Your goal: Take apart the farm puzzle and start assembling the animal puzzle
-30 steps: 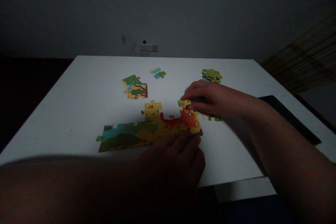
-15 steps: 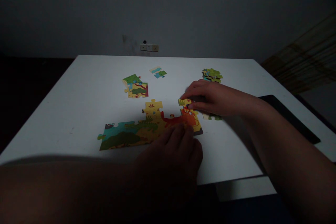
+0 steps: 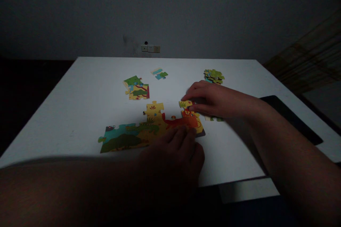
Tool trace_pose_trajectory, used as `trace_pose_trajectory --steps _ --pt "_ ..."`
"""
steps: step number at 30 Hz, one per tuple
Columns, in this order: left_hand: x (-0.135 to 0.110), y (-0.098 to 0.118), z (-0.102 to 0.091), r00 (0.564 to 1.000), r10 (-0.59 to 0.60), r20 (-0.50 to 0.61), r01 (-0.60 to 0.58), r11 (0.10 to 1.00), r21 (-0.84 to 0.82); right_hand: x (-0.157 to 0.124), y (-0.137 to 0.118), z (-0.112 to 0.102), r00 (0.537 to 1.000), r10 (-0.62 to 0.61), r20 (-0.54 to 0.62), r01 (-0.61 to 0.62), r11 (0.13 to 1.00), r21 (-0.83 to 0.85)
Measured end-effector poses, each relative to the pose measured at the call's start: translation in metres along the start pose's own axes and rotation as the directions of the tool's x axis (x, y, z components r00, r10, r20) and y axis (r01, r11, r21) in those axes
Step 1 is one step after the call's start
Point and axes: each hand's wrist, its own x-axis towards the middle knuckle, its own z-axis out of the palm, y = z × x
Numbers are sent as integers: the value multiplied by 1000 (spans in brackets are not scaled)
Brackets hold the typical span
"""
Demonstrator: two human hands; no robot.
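A partly joined colourful jigsaw (image 3: 138, 133) lies on the white table (image 3: 80, 92) in front of me. My left hand (image 3: 176, 150) rests on its lower right part, fingers stretched flat over the red and orange area. My right hand (image 3: 215, 99) pinches a yellow-green puzzle piece (image 3: 185, 104) at the jigsaw's upper right corner, touching the joined pieces. Another loose piece (image 3: 213, 118) peeks out from under my right wrist.
A small joined cluster of pieces (image 3: 137, 88) lies behind the jigsaw. A blue and green pair (image 3: 159, 73) lies farther back. A stack of loose pieces (image 3: 214, 76) sits at the back right. A dark flat object (image 3: 290, 118) lies at the table's right edge.
My left hand has slid forward onto the jigsaw's lower right part. My right hand has stayed with the yellow-green piece at the upper right corner.
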Motion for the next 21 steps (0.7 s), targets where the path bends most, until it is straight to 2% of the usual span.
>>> trace_pose_trajectory --steps 5,10,15,21 --pt "-1 -1 2 999 20 -33 -20 1000 1 3 -2 3 1000 -2 -24 2 1000 -21" --pt "1 -5 1 1000 29 -6 -29 999 -35 4 -4 3 1000 0 -21 -1 999 -42" --pt "0 -3 -1 999 6 48 -6 1000 1 1 -3 0 1000 2 9 -1 1000 -26" --pt "-1 4 2 999 -42 18 41 997 58 2 -1 -1 1000 1 15 -1 1000 -2"
